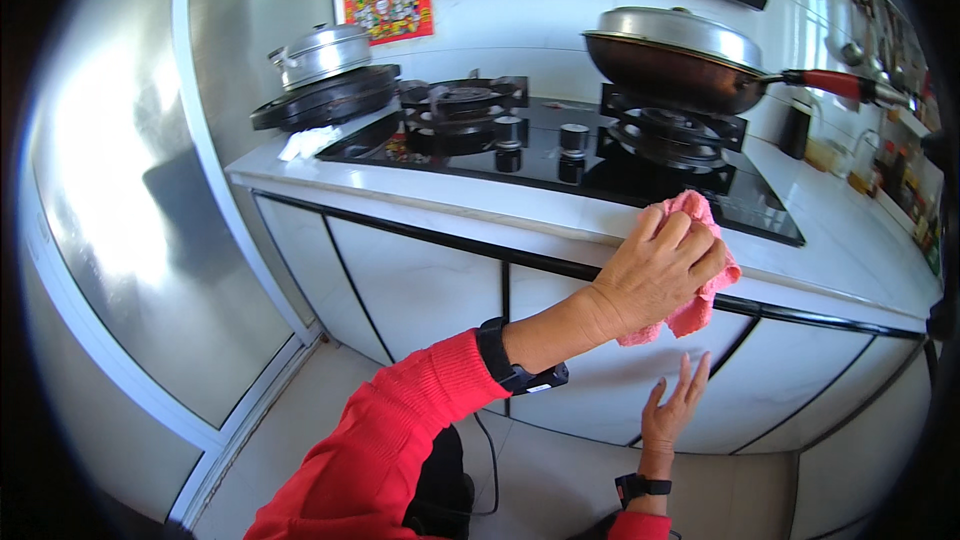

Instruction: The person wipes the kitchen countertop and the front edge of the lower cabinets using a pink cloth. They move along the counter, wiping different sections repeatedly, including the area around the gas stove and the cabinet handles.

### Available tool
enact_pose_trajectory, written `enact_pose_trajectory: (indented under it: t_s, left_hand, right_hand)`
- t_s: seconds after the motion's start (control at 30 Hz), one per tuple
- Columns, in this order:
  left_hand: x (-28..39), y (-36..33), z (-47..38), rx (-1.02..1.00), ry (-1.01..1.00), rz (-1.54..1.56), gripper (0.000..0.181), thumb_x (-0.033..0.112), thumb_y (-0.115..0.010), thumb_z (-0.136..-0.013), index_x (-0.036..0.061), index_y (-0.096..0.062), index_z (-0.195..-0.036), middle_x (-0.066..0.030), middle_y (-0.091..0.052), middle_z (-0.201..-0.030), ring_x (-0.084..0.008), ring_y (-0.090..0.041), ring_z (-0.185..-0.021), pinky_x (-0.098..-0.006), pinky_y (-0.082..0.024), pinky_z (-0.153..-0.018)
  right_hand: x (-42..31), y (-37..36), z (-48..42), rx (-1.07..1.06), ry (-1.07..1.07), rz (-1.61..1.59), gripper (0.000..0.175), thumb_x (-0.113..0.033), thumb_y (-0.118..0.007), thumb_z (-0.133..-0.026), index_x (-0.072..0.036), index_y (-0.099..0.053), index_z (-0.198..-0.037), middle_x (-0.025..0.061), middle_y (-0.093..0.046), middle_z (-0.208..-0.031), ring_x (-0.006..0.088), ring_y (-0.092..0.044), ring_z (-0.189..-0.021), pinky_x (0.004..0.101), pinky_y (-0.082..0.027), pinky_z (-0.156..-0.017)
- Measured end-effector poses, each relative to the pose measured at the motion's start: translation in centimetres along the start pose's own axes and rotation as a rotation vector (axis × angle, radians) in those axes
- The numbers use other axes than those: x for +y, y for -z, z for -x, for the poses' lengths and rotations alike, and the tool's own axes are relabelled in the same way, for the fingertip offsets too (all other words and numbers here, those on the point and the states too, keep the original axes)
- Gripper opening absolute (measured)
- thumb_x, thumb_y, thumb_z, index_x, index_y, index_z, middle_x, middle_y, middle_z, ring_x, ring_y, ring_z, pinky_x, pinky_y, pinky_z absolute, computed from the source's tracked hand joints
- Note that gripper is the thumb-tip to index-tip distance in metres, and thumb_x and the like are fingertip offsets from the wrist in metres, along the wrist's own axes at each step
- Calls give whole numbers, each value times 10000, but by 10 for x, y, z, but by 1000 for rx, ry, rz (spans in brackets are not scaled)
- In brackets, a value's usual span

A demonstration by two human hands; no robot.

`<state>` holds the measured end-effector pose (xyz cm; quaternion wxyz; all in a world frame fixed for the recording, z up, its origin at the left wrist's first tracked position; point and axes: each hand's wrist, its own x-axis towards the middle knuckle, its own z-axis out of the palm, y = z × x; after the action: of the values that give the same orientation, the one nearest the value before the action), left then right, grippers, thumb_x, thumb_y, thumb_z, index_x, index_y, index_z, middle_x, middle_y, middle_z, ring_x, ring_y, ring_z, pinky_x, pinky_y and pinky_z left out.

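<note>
My left hand reaches across to the front of the counter, its fingers closed on a crumpled pink cloth. Part of the cloth lies at the front edge of the black glass gas hob, and the rest hangs past the counter edge. Below and to the right, my right hand is held in front of the white cabinet doors, fingers apart and holding nothing. A lidded wok with a red handle sits on the right burner.
The left burner bears a black pan support. Two control knobs stand between the burners. A lidded metal pot rests on a black pan at the counter's left end. Bottles line the right side; a frosted glass door is left.
</note>
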<state>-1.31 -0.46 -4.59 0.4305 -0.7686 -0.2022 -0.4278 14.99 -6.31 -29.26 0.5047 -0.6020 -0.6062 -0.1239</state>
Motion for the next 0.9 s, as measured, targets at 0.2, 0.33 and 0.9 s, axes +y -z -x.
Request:
enact_pose_trajectory:
  t_s: [0.2,0.33,0.9]
  left_hand:
    - [-49,30,42,-56,43,-32,292,241,-684,-814,116,-624,-1071,-44,-557,-985,-248,-537,-937,-398,-440,-880]
    - [-87,60,72,-124,88,-60,491,316,-767,-664,167,-604,-1103,-20,-560,-1012,-252,-538,-952,-395,-438,-884]
    - [-212,151,186,-361,291,-276,596,160,-770,-650,146,-603,-1222,-57,-578,-1173,-304,-504,-1121,-449,-383,-996]
  right_hand:
    - [5,-11,2,9,33,50,611,43,-569,-878,-93,-441,-1460,213,-259,-1616,428,-265,-1483,532,-272,-1194]
    - [4,-11,2,12,35,36,598,42,-554,-892,-98,-444,-1463,197,-245,-1626,414,-255,-1490,525,-262,-1200]
    - [4,4,2,-29,-5,64,614,65,-566,-878,-92,-452,-1460,179,-284,-1613,383,-303,-1475,470,-321,-1179]
